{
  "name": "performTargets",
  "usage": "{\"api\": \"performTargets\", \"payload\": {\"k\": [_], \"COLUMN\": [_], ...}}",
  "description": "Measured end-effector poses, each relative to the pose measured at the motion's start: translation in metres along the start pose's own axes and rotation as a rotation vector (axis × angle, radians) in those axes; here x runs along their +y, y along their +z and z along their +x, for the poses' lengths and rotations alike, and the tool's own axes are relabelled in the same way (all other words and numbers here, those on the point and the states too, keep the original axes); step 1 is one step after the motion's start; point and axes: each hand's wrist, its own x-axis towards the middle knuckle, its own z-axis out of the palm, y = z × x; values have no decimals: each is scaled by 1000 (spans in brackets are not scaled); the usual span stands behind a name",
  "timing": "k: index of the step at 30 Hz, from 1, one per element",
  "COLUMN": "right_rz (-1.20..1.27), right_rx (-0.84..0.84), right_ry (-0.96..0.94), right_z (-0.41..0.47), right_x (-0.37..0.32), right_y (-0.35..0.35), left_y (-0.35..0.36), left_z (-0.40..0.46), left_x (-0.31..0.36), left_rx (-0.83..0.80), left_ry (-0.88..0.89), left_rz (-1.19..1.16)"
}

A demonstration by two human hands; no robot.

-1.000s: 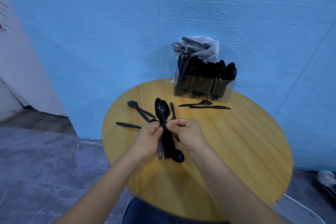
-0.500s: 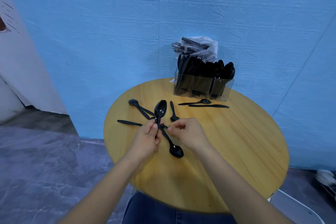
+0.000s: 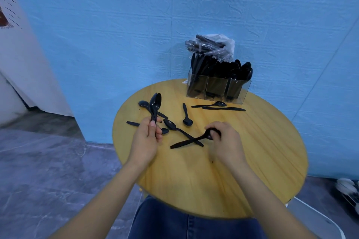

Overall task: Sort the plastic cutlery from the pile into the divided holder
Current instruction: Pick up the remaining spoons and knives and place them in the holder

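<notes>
My left hand [image 3: 146,139] grips black plastic spoons [image 3: 155,103] by the handles, bowls pointing up and away. My right hand [image 3: 225,141] pinches the bowl end of another black spoon [image 3: 186,141], whose handle lies low across a loose spoon [image 3: 174,128] on the round wooden table [image 3: 252,157]. More black pieces lie scattered: a small spoon [image 3: 186,116], a spoon [image 3: 210,105] and a knife [image 3: 223,109] near the holder. The clear divided holder [image 3: 217,88] at the table's far edge is packed with black cutlery.
A plastic bag of cutlery [image 3: 210,44] leans against the blue wall behind the holder. Two more pieces [image 3: 142,104] lie at the table's left edge by my left hand. My knees in jeans sit under the near edge. Grey tiled floor lies to the left.
My hands have parted. The left keeps the upright spoons and has moved left; the right has moved right and picked one spoon by its bowl. One spoon now lies on the table.
</notes>
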Motion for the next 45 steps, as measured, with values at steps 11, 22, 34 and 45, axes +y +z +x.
{"api": "performTargets", "payload": {"k": [11,22,34,45], "right_rz": [278,78,-259,359], "right_rx": [102,-39,-147,117], "right_ry": [-238,-280,-291,-165], "right_z": [23,35,31,63], "right_x": [-34,-49,-30,-19], "right_y": [5,78,59,-25], "left_y": [21,-28,-27,46], "left_z": [-12,7,22,33], "left_x": [11,-7,-4,36], "left_rx": [-412,-94,-10,-465], "left_ry": [-176,-150,-14,-122], "left_rz": [-47,-49,150,111]}}
